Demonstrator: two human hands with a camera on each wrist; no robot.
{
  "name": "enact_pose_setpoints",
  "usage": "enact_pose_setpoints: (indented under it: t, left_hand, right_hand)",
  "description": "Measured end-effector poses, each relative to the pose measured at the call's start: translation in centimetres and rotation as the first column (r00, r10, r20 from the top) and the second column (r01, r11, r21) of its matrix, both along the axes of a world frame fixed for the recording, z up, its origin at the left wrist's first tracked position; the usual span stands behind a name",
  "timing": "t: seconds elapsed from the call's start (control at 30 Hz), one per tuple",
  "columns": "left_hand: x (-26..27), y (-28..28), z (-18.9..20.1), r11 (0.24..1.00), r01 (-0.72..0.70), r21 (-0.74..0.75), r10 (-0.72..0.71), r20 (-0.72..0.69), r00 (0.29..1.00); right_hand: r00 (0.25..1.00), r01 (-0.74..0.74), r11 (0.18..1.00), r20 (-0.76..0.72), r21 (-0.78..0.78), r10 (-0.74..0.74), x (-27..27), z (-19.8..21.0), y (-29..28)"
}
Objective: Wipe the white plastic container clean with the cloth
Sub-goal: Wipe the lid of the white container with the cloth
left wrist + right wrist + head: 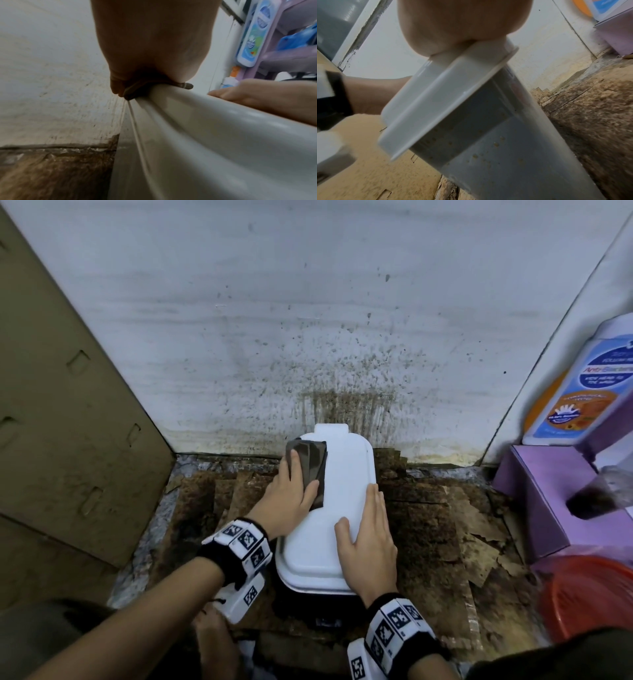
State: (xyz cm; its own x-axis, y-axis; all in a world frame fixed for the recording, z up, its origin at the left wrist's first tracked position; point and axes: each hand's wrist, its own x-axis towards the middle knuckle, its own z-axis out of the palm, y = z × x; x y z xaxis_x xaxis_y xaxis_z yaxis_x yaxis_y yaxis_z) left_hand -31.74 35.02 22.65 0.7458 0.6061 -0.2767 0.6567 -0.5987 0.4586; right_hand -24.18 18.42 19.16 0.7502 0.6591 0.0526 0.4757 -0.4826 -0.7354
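The white plastic container (pixel 342 474) stands upright on the dirty floor near the wall, its lid (pixel 453 88) on top and its grey body (pixel 488 135) speckled with brown dirt. A dark grey cloth (pixel 308 463) lies on the far left part of the lid. My left hand (pixel 291 498) presses it down with straight fingers, and the cloth (pixel 133 92) folds over the lid's rim under the palm. On the lid's near right side my right hand (pixel 370 529) lies flat, fingers along the edge. Nothing is held in it.
A brown cardboard panel (pixel 68 405) leans at the left. The white wall (pixel 308 320) behind is spattered with brown stains. At the right are a purple box (pixel 548 501), a blue-and-white bottle (pixel 589 385) and a red bowl (pixel 589 594). Torn stained cardboard (pixel 445 525) covers the floor.
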Motion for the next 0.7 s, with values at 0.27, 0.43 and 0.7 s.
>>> enact_pose_setpoints:
  t: [0.27, 0.43, 0.7]
  left_hand:
    - [-6.6, -7.8, -0.9, 0.997, -0.012, 0.081, 0.012, 0.004, 1.000]
    - [-7.2, -8.0, -1.8, 0.951, 0.059, 0.303, -0.074, 0.038, 0.997]
    - [-3.6, -2.5, -1.3, 0.927, 0.270, 0.262, -0.266, -0.052, 0.963]
  right_hand:
    - [1.000, 0.005, 1.000, -0.007, -0.002, -0.005, -0.2, 0.3, -0.2]
    - [1.000, -0.002, 1.000, -0.017, 0.001, 0.002, -0.2, 0.5, -0.1]
    - [1.000, -0.009, 1.000, -0.010, 0.014, 0.009, 0.0, 0.3, -0.1]
